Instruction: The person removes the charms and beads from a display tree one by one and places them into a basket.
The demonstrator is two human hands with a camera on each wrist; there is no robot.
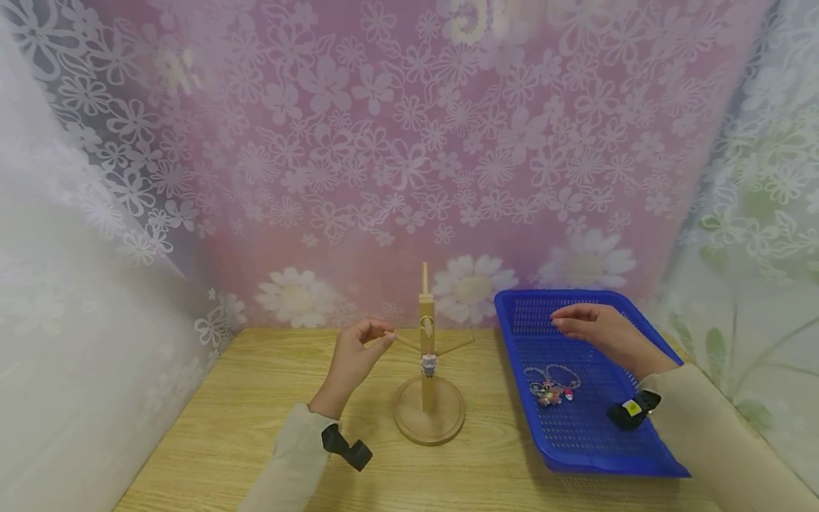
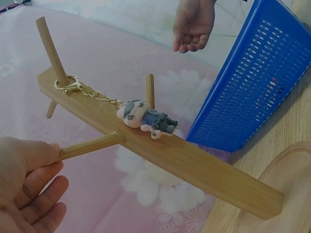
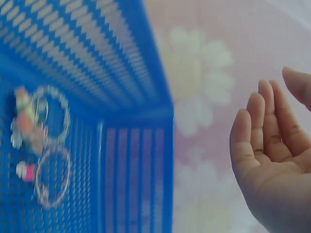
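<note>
- Nearest us are our pale sleeves, the right one (image 1: 736, 434) reaching in over the near corner of the basket, the left one (image 1: 291, 455) in front of the stand.
- Below them we have the wood-grain table (image 1: 256, 405), which carries everything we work with.
- Our blue basket (image 1: 614, 466) sits on its right side.
- Left of the basket stands our wooden stand (image 1: 427, 398), upright on a round base, with pegs branching from the post.
- Our right hand (image 1: 604, 334) is raised above the basket, fingers gently bent, thumb apart, holding nothing.
- Our left hand (image 1: 355, 355) pinches the tip of the left side peg (image 2: 92, 146) between thumb and forefinger; that peg carries no ornament.
- One figure keychain (image 1: 429, 364) is already up: its ring loops the upper front peg (image 2: 51, 51), and the figure lies against the post.
- We judge the hanging barely begun: two beaded rings (image 3: 67, 116), a colourful charm cluster (image 3: 26, 121) and a pink-and-white charm (image 3: 26, 172) remain in the basket.
</note>
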